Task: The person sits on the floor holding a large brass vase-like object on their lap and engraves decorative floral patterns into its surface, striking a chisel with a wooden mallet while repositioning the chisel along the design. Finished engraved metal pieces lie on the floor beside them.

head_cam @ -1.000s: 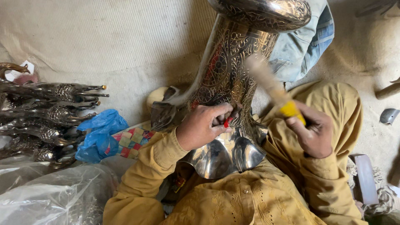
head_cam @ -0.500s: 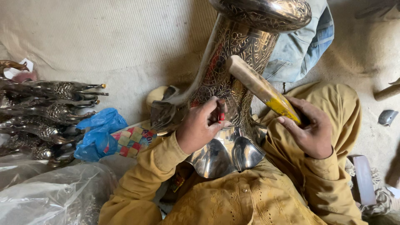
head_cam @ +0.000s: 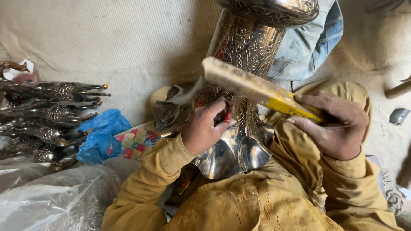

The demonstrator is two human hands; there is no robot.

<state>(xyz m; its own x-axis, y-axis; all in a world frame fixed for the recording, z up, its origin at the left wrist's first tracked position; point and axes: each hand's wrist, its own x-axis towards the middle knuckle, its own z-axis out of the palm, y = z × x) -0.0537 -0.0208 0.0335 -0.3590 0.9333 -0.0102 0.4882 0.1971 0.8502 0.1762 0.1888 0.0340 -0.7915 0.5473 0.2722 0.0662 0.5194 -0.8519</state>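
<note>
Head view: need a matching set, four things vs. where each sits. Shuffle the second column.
Things:
1. engraved metal vase
2. wooden mallet
3. blue plastic bag
4. heap of metal pieces

Places:
A. far left on the floor
B. gripped in the right hand
C. centre, between the person's knees, the left hand against it
D. beside a checkered packet, left of the left sleeve

Pairs: 1-C, 2-B, 3-D, 4-A
</note>
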